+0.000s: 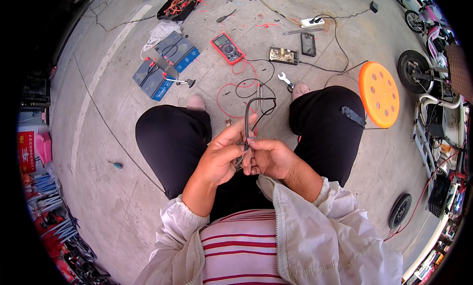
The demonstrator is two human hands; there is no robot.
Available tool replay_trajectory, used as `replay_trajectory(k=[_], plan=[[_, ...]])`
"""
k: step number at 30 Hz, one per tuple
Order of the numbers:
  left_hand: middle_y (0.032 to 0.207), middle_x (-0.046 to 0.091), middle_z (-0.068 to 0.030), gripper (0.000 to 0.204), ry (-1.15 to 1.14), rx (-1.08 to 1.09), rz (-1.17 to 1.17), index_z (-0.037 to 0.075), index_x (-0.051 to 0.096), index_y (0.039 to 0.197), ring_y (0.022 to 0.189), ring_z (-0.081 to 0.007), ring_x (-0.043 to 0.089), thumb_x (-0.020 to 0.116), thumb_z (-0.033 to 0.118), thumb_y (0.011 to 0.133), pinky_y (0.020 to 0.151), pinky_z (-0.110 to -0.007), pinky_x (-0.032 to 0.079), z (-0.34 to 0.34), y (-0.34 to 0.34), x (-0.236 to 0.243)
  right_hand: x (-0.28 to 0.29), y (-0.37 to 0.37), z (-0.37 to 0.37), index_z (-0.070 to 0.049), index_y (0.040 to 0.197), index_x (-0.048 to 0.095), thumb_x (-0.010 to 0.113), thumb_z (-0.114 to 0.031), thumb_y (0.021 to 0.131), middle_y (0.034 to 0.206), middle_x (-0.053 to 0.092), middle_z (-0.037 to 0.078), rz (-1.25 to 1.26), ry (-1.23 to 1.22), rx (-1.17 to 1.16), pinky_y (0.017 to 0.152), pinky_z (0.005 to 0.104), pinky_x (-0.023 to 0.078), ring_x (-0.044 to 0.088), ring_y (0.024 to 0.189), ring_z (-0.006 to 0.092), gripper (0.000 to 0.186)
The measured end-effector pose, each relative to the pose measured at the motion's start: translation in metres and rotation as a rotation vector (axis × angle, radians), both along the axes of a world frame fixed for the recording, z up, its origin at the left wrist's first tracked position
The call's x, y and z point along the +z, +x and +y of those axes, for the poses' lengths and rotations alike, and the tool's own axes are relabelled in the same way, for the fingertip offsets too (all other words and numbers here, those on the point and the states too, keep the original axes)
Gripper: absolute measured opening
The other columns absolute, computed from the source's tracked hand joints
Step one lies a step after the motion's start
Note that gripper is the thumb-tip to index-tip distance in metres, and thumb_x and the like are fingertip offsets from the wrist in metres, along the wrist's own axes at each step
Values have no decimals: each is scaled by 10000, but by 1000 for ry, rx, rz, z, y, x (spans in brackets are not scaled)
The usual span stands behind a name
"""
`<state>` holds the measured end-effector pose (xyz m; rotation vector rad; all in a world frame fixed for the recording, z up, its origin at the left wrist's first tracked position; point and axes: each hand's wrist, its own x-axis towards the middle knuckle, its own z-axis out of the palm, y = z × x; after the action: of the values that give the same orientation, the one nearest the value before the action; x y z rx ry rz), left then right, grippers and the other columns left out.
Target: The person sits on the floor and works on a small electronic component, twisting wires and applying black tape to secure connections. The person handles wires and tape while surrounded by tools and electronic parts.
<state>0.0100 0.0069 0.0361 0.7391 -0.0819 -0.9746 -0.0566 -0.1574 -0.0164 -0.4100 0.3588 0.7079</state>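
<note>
Between my knees, both hands meet at the end of a black cable (247,118). My left hand (222,154) pinches the cable near its end, with the index finger stretched up along it. My right hand (272,157) closes thumb and fingers on the same end, where thin wires seem to show; the fingers partly hide this spot. From my hands the cable rises and bends over to the right. Just beyond lie the red and black test leads of a red multimeter (228,48), whose display is lit. A wrench (285,80) rests by my right foot.
Blue battery blocks (160,71) with wires stand ahead on the left. An opened circuit board case (284,55) and a black cover (308,45) lie ahead, near a white power strip (312,22). An orange stool (378,94) is at my right. Wheels and bikes line the right edge.
</note>
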Motion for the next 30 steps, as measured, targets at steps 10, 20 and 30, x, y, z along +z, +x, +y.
replay_trajectory(k=[10,20,30], plan=[[950,408,5,634,380,75,-159,134,437,1458,821,-101,531,471,-67,858,655,-247,517,-11,0,0,24,0,5,-22,955,617,604,-203,959,865,621,12,-313,-814,-398,699,225,451,552,779,56,182],[847,472,20,555,744,54,-608,98,511,1398,755,-70,474,594,-28,864,693,-225,445,-10,-3,-32,10,-2,16,21,938,664,676,-50,880,790,664,-2,-324,-956,-439,633,206,484,587,721,31,92],[894,549,-25,302,985,101,-845,-10,624,1175,763,-75,570,622,-3,873,674,-231,498,-11,-3,-34,2,-2,21,6,970,658,650,-23,876,833,699,44,-351,-1110,-485,681,234,524,642,781,58,99]])
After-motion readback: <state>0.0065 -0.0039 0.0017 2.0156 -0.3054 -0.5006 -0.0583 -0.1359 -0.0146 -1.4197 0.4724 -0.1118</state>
